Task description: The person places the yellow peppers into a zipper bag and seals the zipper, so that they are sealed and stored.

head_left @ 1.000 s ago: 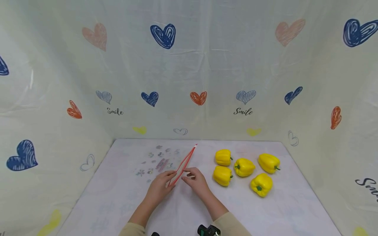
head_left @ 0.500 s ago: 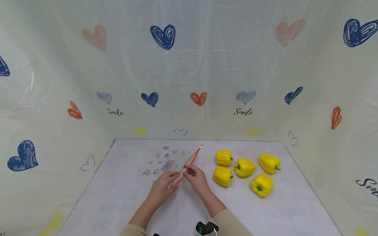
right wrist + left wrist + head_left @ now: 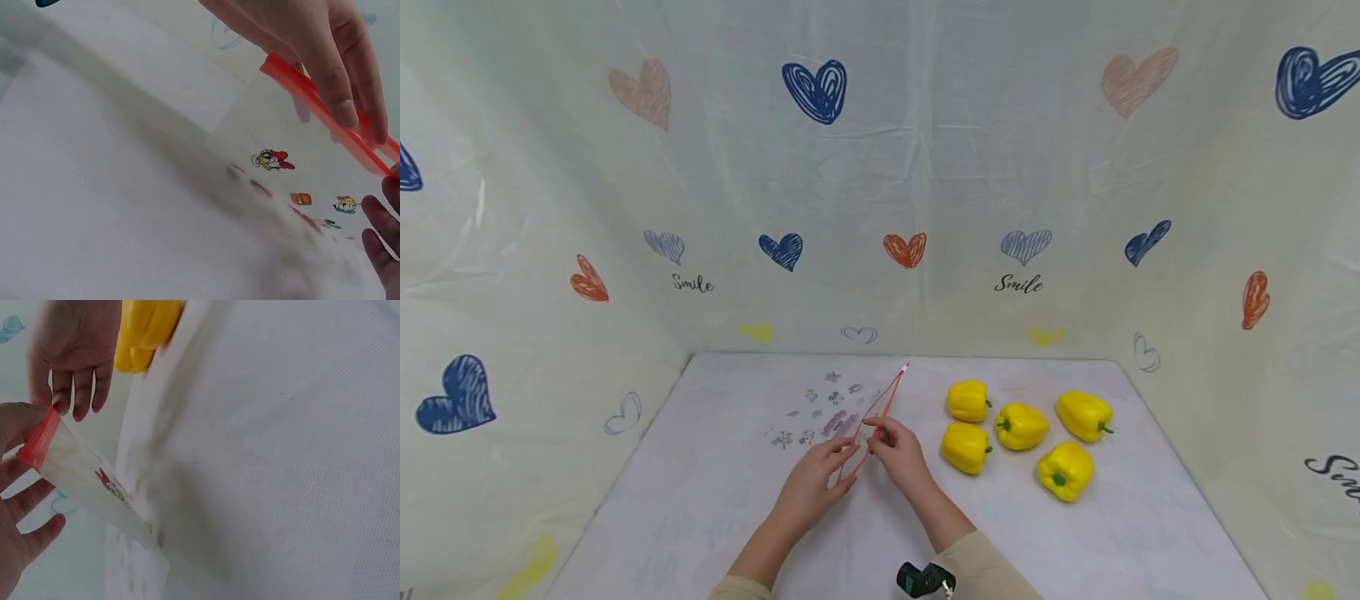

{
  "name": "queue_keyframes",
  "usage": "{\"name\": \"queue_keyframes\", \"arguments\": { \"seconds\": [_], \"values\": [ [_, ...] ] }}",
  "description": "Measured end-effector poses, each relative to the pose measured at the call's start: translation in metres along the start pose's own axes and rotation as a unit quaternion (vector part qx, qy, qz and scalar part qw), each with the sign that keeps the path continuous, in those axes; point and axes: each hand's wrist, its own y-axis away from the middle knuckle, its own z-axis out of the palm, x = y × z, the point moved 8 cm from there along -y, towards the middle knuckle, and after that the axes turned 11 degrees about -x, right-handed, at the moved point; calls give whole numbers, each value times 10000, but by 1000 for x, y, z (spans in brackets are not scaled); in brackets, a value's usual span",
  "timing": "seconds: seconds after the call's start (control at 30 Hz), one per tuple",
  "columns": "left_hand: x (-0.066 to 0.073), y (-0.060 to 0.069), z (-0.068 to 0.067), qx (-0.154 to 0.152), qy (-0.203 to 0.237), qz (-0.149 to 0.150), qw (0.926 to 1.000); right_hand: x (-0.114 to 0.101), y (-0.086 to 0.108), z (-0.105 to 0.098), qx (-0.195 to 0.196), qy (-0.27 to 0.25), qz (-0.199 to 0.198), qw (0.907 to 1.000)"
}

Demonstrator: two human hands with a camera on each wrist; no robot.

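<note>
Between the hands is a clear plastic zip bag (image 3: 275, 159) with a red rim and small cartoon prints. Its mouth faces up and gapes in a narrow loop in the head view. My left hand (image 3: 808, 483) grips the near end of the red rim, its other fingers spread beside the film in the left wrist view. My right hand (image 3: 898, 454) pinches the rim farther along, with fingertips over the edge. The clear body hangs below the rim, and nothing shows inside it.
Several yellow bell peppers (image 3: 1021, 426) lie on the white tabletop (image 3: 700, 467) to the right of the hands. A pale curtain (image 3: 910, 167) printed with hearts stands behind and at the sides.
The bag and left hand have shifted slightly to the right. My right fingers have come onto the rim and now pinch it; the gap at the mouth has widened a little. The peppers stay put.
</note>
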Motion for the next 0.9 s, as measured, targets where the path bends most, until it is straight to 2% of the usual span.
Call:
{"name": "queue_keyframes", "arguments": {
  "seconds": [0.2,0.3,0.4,0.53,0.73,0.9],
  "values": [
    [-8,-1,15,-578,80,-511,9970,3,2,-1,-3,-11,129,9999],
    [-10,0,18,-646,318,-661,9952,4,4,0,-13,1,158,9999],
    [-12,1,16,-504,574,-782,9940,5,5,-2,19,-19,224,9997],
    [-13,2,9,-125,745,-849,9935,5,8,-4,111,-48,306,9995],
    [-8,3,-7,476,782,-678,9935,3,14,-6,231,-6,455,9987],
    [-4,3,-17,791,805,-579,9919,4,18,-6,270,-40,446,9986]
  ]
}}
